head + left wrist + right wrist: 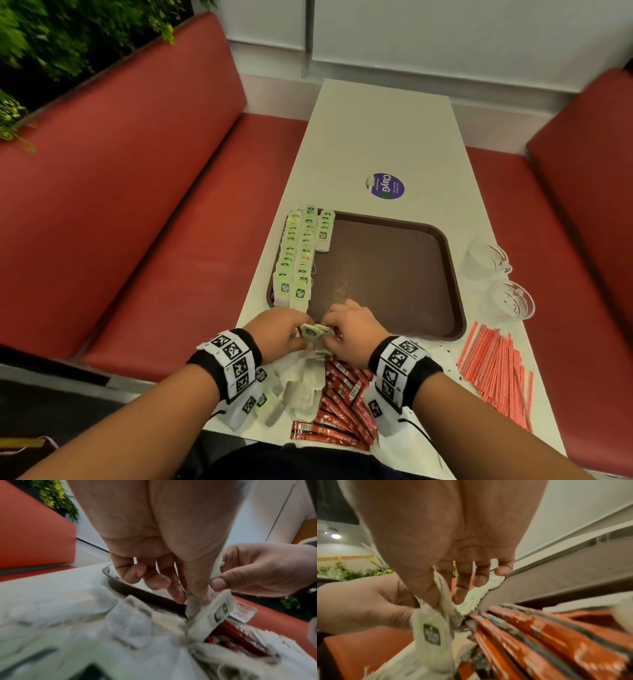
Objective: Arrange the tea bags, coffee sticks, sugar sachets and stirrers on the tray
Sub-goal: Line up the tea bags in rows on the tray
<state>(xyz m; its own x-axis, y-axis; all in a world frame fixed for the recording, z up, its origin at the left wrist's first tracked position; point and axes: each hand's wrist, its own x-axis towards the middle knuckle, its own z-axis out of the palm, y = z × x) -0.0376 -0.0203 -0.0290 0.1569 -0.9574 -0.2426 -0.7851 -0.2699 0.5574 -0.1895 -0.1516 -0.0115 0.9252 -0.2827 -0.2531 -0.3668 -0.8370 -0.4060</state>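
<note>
Here both hands, left hand (281,330) and right hand (349,327), pinched one green-tagged paper tea bag (315,331) above the white desk (387,137), just short of the brown plastic tray (394,274). Risk: its string could snag the loose pile.

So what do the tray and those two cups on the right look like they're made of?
The tray looks like dark brown moulded plastic, matte, with rounded corners and a raised rim. The two cups are clear with a cut pattern: glass or hard plastic, I cannot tell which.
</note>
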